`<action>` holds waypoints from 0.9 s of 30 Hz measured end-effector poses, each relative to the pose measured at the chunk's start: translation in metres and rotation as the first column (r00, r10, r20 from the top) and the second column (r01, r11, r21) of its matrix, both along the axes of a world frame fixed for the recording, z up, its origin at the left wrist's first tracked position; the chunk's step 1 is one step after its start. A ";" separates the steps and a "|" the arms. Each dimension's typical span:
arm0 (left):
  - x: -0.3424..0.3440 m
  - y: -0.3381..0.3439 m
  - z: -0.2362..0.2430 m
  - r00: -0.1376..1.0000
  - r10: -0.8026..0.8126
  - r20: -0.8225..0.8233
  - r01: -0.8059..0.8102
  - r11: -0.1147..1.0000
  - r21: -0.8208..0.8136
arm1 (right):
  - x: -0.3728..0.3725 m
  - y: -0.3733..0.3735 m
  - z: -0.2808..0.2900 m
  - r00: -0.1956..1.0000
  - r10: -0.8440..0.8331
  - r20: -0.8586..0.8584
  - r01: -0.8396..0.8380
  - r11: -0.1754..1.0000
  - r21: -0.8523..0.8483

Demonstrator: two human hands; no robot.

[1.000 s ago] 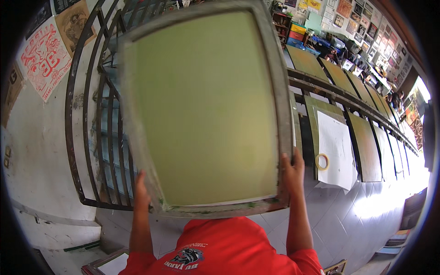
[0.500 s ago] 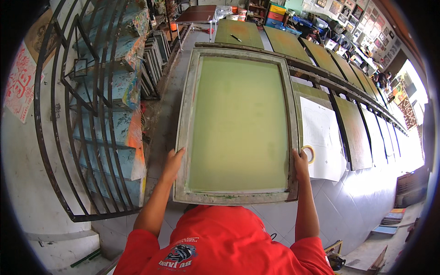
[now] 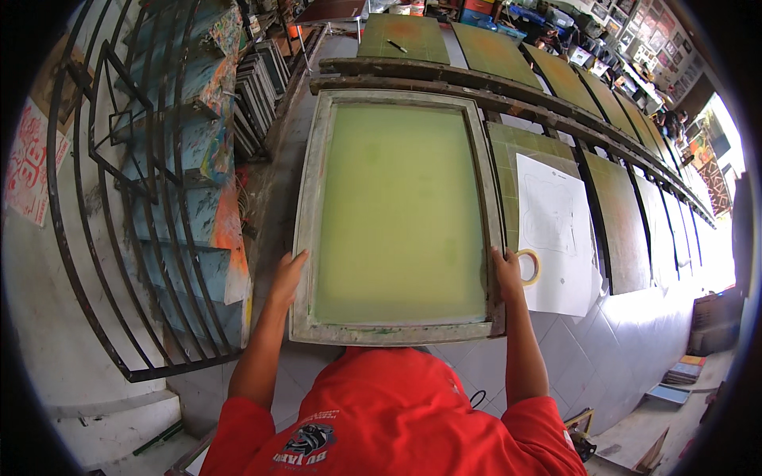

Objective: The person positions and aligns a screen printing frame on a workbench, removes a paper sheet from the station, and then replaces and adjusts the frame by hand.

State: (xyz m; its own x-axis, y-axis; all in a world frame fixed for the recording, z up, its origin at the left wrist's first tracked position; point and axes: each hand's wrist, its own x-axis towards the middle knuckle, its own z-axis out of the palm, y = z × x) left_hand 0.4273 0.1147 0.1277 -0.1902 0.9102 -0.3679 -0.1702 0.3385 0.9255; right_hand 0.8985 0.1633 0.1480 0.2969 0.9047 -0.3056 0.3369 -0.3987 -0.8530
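Note:
A large screen frame [image 3: 304, 198] with pale green mesh [image 3: 401, 214] lies roughly level in front of me, over the near end of a long printing bench; whether it rests there is unclear. My left hand [image 3: 287, 276] is closed on its left side, and my right hand [image 3: 506, 271] grips the opposite side. Just right of that hand, a yellow tape roll [image 3: 533, 266] sits on a white sheet [image 3: 556, 206] with a faint line drawing, which lies over a greenish board [image 3: 508, 139].
Greenish boards [image 3: 556, 71] run along rails [image 3: 397, 73] toward a person [image 3: 675, 127] at the far right. A small dark tool [image 3: 397, 45] lies on one. Black railing [image 3: 95, 238] and painted steps [image 3: 182, 206] stand left, beside stacked frames [image 3: 262, 99]. Pale tiles [image 3: 556, 349] show below.
The screen has been tilted down and away from my head to a flatter position, then shifted slightly left. Both hands still hold it, and more of the bench shows above it.

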 end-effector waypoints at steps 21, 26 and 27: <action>0.010 0.013 0.000 0.992 0.030 -0.126 -0.047 0.990 -0.130 | 0.013 0.004 -0.032 0.997 -0.039 0.065 0.039 0.999 -0.004; 0.000 0.013 -0.013 0.999 -0.002 -0.039 -0.002 0.995 -0.099 | 0.012 0.004 -0.038 0.996 -0.040 0.077 0.041 0.999 -0.001; 0.001 0.014 -0.012 1.000 -0.009 -0.025 0.007 0.996 -0.089 | 0.013 0.004 -0.041 0.992 -0.047 0.113 0.046 0.999 0.010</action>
State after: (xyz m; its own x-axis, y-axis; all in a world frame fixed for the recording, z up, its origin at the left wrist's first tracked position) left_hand 0.4280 0.1292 0.1153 -0.1936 0.8754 -0.4429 -0.1441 0.4212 0.8954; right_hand 0.9110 0.1674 0.1070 0.3713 0.8911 -0.2610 0.4125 -0.4102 -0.8134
